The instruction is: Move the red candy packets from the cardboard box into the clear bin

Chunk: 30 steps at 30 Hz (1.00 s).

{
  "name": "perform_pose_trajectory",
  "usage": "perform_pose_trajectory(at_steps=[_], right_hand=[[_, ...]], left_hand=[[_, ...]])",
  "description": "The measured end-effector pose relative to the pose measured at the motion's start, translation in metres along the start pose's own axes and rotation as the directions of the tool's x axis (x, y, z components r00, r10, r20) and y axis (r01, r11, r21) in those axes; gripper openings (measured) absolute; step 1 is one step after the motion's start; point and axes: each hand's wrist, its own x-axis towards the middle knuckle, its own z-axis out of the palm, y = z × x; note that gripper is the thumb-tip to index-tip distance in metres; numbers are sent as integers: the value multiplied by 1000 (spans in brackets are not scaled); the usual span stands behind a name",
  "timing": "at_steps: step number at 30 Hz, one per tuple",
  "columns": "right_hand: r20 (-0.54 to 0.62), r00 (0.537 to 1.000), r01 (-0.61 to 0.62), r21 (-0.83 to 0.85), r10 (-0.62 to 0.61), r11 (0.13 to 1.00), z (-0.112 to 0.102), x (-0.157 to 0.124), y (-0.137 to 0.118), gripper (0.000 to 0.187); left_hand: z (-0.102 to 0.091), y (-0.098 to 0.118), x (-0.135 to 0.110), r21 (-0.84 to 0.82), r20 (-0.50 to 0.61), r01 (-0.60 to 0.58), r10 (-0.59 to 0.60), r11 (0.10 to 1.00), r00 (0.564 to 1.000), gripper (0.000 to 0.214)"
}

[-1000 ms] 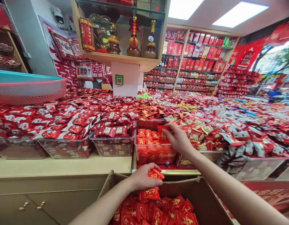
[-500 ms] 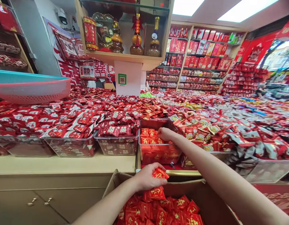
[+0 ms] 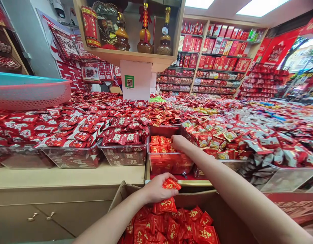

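Observation:
My left hand [image 3: 162,187] is curled around a small red candy packet [image 3: 171,184] with gold lettering, above an open cardboard box [image 3: 228,210]. A second red packet [image 3: 165,205] shows just under that hand; whether it is held too I cannot tell. Loose red packets [image 3: 173,228] of the same kind fill the box. My right hand [image 3: 179,142] reaches into a clear plastic bin [image 3: 170,165], where red packets [image 3: 158,148] lie in neat rows. Its fingers are bent down at the packets, their tips hidden, so what they hold cannot be made out.
Clear bins of dark red packets [image 3: 123,137] stand left of the bin, and gold-and-red packets [image 3: 217,139] lie to its right. A pink basket [image 3: 31,95] rests on the heap at left. A display cabinet [image 3: 128,57] overhangs the counter [image 3: 70,178].
The whole view has shifted slightly, with the scene a little further left and up. Both hands keep nearly the same places over the box and in the bin.

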Motion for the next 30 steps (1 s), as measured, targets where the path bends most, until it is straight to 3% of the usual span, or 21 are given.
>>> perform_pose_trajectory(at_steps=[8,13,15,17,19,20,22,24,27,30], right_hand=[[-127,992,3,61,5,998,0,0,2,18],[-247,968,76,123,-44,990,-20,-7,-8,20],[-363,926,185,185,-108,965,-33,-20,-14,22],[-514,845,334,288,-149,898,-42,-46,-21,22],[-592,798,414,407,-110,814,-41,-82,-25,20],[-573,817,389,469,-62,793,-36,-101,-25,20],[-419,908,262,585,9,767,-19,-137,-22,20],[-230,973,174,688,-16,704,4,-161,-16,22],[-80,994,110,820,-78,562,30,-170,-8,21],[-18,998,37,939,-57,343,36,-163,-4,25]], left_hand=[[2,-7,2,-25,-17,-61,60,998,998,39],[5,-10,3,-107,-52,-117,112,987,992,37],[7,-10,2,-182,-46,-111,104,977,993,37],[8,-9,0,-222,-74,-142,128,965,989,39],[10,-8,-3,-235,-97,-181,162,955,982,42],[11,-7,-4,-240,-100,-196,177,951,979,44],[13,-5,-5,-245,-108,-224,203,943,973,49],[16,-3,-5,-239,-122,-258,235,936,964,50],[19,-2,-4,-231,-124,-277,254,933,959,54],[18,0,-2,-265,-84,-196,180,944,980,45]])
